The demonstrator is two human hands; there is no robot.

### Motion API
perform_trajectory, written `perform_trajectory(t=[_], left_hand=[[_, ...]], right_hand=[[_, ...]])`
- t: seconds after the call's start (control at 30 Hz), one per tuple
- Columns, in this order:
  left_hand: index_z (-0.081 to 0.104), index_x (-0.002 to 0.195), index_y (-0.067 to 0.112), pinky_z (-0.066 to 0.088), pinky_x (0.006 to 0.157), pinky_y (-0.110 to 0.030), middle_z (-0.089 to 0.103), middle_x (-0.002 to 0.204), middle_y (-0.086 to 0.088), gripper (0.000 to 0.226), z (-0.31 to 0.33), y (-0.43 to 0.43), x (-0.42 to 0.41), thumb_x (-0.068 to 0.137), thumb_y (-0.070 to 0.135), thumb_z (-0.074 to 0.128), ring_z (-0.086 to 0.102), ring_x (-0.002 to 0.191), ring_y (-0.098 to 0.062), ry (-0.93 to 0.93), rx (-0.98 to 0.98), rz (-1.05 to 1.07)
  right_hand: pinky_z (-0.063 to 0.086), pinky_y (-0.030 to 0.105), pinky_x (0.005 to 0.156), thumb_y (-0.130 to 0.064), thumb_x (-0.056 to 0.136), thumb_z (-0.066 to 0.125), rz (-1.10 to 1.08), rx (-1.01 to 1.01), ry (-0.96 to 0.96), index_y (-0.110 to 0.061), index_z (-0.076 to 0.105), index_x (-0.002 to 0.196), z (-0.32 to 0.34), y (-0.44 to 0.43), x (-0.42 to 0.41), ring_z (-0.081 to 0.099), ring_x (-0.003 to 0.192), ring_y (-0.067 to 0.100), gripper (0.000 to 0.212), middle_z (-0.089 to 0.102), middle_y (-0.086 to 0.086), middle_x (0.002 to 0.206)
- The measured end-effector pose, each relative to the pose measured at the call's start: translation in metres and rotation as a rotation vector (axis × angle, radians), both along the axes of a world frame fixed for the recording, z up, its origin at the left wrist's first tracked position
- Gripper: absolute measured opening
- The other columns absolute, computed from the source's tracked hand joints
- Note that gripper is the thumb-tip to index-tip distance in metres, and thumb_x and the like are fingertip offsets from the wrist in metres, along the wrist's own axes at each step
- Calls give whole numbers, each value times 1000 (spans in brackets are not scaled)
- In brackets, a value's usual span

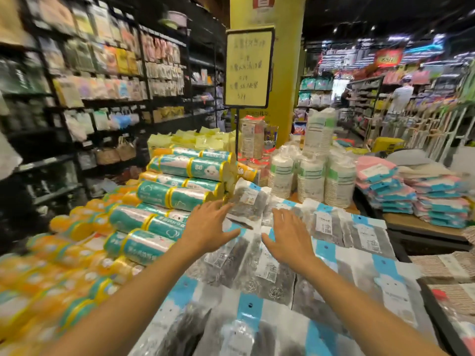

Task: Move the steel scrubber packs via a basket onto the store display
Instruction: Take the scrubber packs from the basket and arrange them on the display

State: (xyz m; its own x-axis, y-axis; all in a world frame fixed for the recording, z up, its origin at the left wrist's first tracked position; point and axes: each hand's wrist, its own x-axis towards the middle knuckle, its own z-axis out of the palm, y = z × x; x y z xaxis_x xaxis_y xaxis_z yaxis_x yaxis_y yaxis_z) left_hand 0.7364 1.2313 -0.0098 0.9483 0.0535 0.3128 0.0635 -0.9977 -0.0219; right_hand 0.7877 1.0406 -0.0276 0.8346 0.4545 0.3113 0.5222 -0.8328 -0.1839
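Now: laying out scrubber packs [267, 268], by the look of it.
Hands: left hand [208, 227], right hand [288, 235] spread open, gripping nothing.
Next: probably flatten the tilted pack [246, 201].

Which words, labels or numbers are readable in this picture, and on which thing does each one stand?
"金属": white label on the clear steel scrubber pack with a blue header.
On the yellow handwritten sign board: writing too blurred to read.
On the teal roll packs: print too blurred to read.
On the red hanging sign: too blurred to read.
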Motion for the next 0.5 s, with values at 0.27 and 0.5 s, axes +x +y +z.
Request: perform_trajectory(t=[0.27, 0.5], left_hand=[[35, 144, 25, 34, 104, -36, 43, 144, -5, 75, 7, -1, -170, 83, 67, 46, 40, 131, -24, -16, -44, 290], [37, 144, 21, 37, 103, -36, 44, 144, -6, 78, -7, -5, -345, 82, 64, 53, 44, 129, -26, -5, -60, 602]], right_hand=[[33, 39, 103, -45, 91, 48, 354, -13, -37, -12, 36, 134, 5, 40, -111, 38, 127, 30, 55, 42, 10, 135], [43, 44, 95, -49, 83, 43, 731, 3, -32, -5, 47, 130, -10, 89, -238, 50, 115, 38, 65, 54, 17, 123]])
